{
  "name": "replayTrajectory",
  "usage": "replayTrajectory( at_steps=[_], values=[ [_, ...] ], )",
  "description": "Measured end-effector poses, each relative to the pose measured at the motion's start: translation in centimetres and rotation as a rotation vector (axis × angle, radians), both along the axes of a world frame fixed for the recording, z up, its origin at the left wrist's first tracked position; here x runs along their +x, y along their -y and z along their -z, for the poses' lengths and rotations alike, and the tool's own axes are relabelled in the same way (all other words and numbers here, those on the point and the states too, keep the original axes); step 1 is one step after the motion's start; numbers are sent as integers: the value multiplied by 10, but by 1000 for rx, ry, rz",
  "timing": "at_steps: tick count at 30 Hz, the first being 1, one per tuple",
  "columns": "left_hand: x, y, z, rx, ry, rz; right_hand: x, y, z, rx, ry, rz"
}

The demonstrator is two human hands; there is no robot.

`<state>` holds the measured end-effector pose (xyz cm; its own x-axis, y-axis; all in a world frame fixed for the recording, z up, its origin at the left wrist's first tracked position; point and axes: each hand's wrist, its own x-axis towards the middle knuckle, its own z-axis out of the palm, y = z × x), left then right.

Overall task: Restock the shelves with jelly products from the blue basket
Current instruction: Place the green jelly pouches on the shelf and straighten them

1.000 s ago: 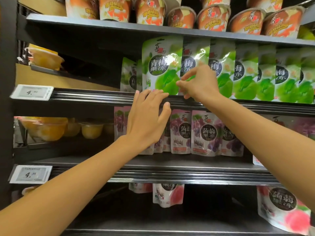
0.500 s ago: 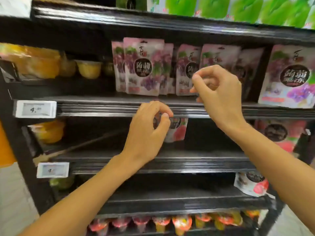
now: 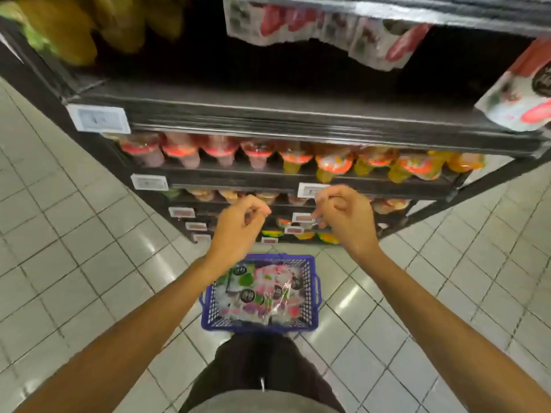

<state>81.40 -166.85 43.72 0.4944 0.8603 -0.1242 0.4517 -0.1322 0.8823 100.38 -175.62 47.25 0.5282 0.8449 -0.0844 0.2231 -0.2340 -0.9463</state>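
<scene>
Since the earlier frame the view has dropped from the purple pouches to the lower shelves and the floor. Both hands have come away from the shelf edge and now hang in the air in front of the rack.

The left hand (image 3: 238,225) and the right hand (image 3: 347,217) are near each other but apart. The fingers of each are loosely curled, with the thumb close to the forefinger, and they hold nothing.

Below and between the forearms, the blue basket (image 3: 312,293) stands on the tiled floor (image 3: 74,234), just beside the foot of the rack. In it lie jelly pouches (image 3: 262,290) in pink, purple and green, piled flat.

Along the front edge of one lower shelf (image 3: 298,120) there is a white price tag (image 3: 98,119) at the left corner. Under it stands a row of jelly cups (image 3: 256,152) with red lids. One peach pouch (image 3: 518,105) stands at the right end of that shelf. The picture is blurred, so the labels cannot be read.
</scene>
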Motion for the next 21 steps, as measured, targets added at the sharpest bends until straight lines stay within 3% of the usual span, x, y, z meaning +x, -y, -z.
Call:
replayTrajectory(
  at_steps=[6,15,19,21],
  values=[
    [-37,43,166,-293,-175,-157,-23,28,192,-364,-167,4],
    [-80,63,396,-486,-460,-295,-69,47,423,-651,-131,-45],
    [-94,52,477,-602,-518,-411,-87,32,506,-814,-287,-166],
    [-99,44,514,-572,-525,-457,-94,17,544,-830,-456,13]
  ],
)
